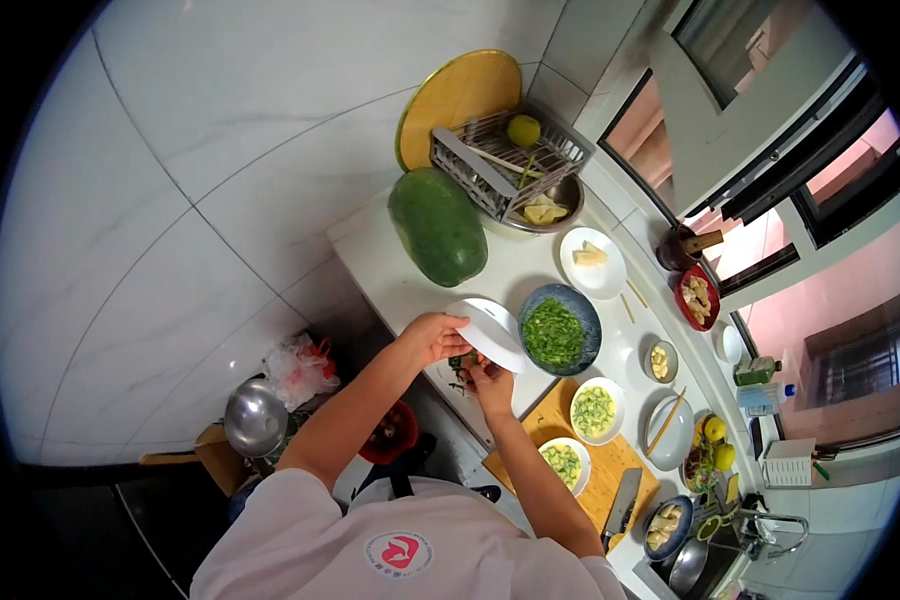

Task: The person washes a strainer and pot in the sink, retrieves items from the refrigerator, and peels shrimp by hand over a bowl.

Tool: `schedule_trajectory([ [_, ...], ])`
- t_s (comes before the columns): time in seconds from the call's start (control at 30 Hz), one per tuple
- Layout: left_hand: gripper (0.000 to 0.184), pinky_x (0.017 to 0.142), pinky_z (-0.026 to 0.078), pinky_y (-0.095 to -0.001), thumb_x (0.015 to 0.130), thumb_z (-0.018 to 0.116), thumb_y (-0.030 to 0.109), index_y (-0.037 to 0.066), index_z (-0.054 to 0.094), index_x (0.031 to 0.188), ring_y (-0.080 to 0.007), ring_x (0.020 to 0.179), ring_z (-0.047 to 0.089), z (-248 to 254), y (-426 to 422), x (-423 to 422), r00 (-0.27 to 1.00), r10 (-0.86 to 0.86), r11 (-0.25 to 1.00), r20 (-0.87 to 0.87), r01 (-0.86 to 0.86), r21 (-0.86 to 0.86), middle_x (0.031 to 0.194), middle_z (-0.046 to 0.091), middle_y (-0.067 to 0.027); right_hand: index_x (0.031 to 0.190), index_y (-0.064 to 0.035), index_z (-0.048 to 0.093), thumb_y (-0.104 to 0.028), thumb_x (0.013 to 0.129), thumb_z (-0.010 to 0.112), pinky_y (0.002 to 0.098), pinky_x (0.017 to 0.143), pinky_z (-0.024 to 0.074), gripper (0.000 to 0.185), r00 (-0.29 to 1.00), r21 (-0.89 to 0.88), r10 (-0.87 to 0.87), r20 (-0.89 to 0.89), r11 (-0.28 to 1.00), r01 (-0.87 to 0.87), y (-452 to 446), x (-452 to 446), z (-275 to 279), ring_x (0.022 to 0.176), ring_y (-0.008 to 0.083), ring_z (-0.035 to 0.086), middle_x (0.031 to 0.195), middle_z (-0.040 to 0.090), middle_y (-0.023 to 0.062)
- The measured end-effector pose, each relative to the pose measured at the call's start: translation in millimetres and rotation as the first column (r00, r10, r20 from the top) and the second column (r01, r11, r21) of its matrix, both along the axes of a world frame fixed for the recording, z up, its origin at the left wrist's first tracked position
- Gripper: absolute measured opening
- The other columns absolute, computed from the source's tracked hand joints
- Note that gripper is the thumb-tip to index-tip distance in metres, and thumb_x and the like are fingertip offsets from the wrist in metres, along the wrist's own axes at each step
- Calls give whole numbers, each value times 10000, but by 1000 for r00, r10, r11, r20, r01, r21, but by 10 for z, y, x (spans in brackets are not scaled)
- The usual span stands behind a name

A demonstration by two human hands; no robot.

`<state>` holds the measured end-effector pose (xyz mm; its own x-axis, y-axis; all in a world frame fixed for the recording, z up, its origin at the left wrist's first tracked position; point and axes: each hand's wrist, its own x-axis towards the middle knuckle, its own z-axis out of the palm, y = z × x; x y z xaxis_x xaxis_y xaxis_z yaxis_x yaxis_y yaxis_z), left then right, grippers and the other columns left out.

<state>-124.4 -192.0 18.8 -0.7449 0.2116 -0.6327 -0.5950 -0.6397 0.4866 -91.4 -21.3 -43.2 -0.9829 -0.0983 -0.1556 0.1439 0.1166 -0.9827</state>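
My left hand [438, 338] grips the rim of a white plate [492, 332], which is tilted over the counter edge. Just below the plate, my right hand [488, 383] has its fingers bent together around something too small to make out, with dark green and reddish bits beside it. Right of the plate stands a blue-grey bowl [561, 330] of chopped greens. Two white bowls [598, 411] with a yellow-green mixture stand on or beside a wooden cutting board [615, 468], where a cleaver [622, 498] also lies.
A large green melon [438, 227], a dish rack [510, 160] and a small white plate [592, 263] stand towards the back. Further dishes line the right side up to the sink [715, 555]. Below the counter are a red bin [390, 432] and a metal bowl [256, 417].
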Motion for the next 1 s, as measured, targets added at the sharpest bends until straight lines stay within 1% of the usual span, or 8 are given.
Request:
schedule_trajectory([
  [0.03, 338, 816, 516, -353, 833, 644, 149, -5, 522, 1108, -225, 933, 600, -10, 7, 20, 1000, -6, 1000, -14, 6, -25, 1034, 605, -123, 930, -54, 586, -155, 847, 616, 282, 567, 488, 134, 965, -256, 12, 262, 965, 58, 22, 24, 145, 668, 162, 620, 818, 644, 64],
  [0.1, 343, 812, 519, -348, 839, 636, 152, -18, 519, 1113, -231, 923, 609, 76, 32, 115, 998, 5, 998, -68, -9, -59, 1032, 604, -135, 980, -43, 577, -129, 883, 559, 244, 560, 497, 130, 947, -251, -6, 321, 964, 92, 82, 39, 261, 710, 140, 629, 875, 649, 61],
  [0.17, 348, 808, 523, -343, 845, 628, 154, -31, 516, 1117, -237, 914, 617, 101, 60, 185, 992, 12, 996, -127, -24, -92, 1029, 604, -147, 1010, -49, 569, -136, 885, 552, 251, 573, 509, 153, 862, -266, -11, 507, 949, 169, 156, 66, 303, 712, 145, 632, 865, 647, 70],
  [0.2, 350, 812, 517, -338, 844, 634, 163, -29, 521, 1114, -233, 916, 618, 91, 68, 215, 987, 9, 991, -163, -31, -130, 1025, 609, -144, 1078, -80, 522, -88, 872, 479, 290, 598, 526, 211, 845, -258, -18, 535, 949, 183, 175, 93, 350, 735, 155, 646, 912, 648, 68],
  [0.33, 321, 816, 502, -325, 847, 636, 172, -22, 544, 1086, -204, 914, 620, 95, 101, 341, 969, 20, 977, -246, -71, -202, 999, 623, -118, 1074, -92, 490, -68, 847, 442, 298, 647, 517, 233, 797, -286, 24, 604, 939, 189, 297, 159, 360, 747, 153, 635, 914, 642, 77],
  [0.57, 299, 805, 514, -316, 861, 618, 121, -17, 568, 1121, -174, 900, 623, 117, 70, 472, 927, 13, 942, -375, -137, -306, 1004, 628, -84, 1030, -102, 479, -93, 843, 453, 291, 659, 508, 189, 811, -272, 82, 580, 957, 97, 411, 211, 375, 761, 148, 633, 915, 643, 72],
  [0.87, 296, 834, 505, -347, 864, 609, 104, 1, 572, 1139, -185, 952, 614, 393, 31, 448, 882, 84, 962, -464, -193, -193, 1040, 630, -83, 1084, -121, 510, -185, 878, 516, 298, 680, 510, 215, 824, -222, 224, 521, 967, -123, 335, 221, 353, 789, 126, 622, 980, 634, 29],
  [1.0, 295, 831, 500, -353, 860, 608, 107, 2, 572, 1133, -188, 949, 616, 533, 97, 247, 859, 64, 970, -509, -173, -169, 1032, 636, -79, 1122, -144, 496, -174, 890, 509, 302, 681, 514, 235, 827, -258, 241, 508, 959, -120, 328, 235, 202, 796, 133, 621, 986, 635, 28],
])
